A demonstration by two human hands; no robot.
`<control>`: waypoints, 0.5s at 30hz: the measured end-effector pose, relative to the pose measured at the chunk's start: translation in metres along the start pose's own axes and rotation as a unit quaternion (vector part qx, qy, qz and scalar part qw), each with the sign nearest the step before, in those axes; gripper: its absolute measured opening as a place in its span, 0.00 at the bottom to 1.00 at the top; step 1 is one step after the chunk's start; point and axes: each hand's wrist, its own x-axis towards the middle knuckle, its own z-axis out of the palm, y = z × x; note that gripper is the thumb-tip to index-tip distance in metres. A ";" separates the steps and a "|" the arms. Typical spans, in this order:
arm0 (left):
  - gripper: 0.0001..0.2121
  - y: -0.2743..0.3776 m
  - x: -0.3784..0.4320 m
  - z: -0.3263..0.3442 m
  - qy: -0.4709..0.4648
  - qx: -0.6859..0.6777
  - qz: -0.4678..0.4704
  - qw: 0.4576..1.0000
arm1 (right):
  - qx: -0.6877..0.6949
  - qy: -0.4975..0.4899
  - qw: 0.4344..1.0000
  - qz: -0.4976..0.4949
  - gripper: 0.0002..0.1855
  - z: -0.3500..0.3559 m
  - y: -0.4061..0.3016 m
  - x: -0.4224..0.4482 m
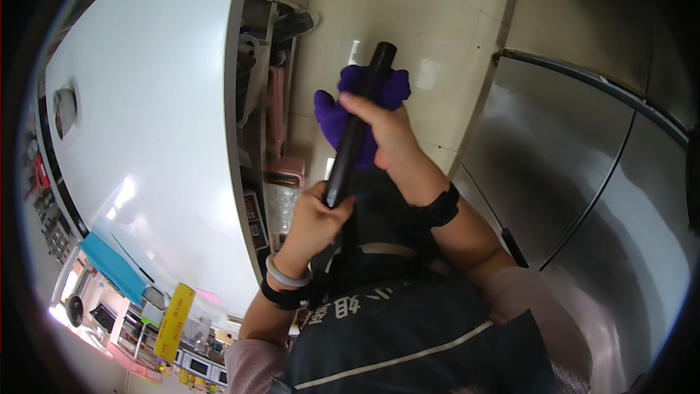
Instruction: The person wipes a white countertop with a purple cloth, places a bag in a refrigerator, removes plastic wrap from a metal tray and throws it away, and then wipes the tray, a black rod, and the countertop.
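A long dark cylindrical rod (358, 126), with a purple cloth (339, 115) behind it, is held slantwise in front of my body. My left hand (317, 216) is closed around the rod's lower end; a pale bangle and a black band circle that wrist. Higher up, my right hand (383, 126) grips the rod and the cloth, its thumb lying across the rod. Its fingers are mostly hidden. A black band is on the right wrist as well. I wear a dark apron (404, 334) that bears writing.
On the left stands a white worktop (158, 87) with a turquoise item (112, 265) at its far end. Shelves beneath it hold a pink container (286, 169) and a digital scale (255, 219). Stainless steel doors (552, 148) rise on the right. Tiled floor (399, 11) lies between.
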 end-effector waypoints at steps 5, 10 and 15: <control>0.08 -0.019 0.019 -0.025 -0.320 -0.400 -0.240 0.825 | 0.064 0.069 0.994 0.049 0.11 -0.031 -0.022 0.046; 0.06 -0.045 0.040 -0.046 -0.351 -0.428 -0.253 0.794 | -0.303 0.069 0.921 -0.233 0.07 -0.060 -0.020 0.060; 0.07 -0.043 0.057 -0.041 -0.270 -0.434 -0.322 0.797 | -0.675 0.071 0.572 -0.461 0.10 -0.101 -0.010 0.084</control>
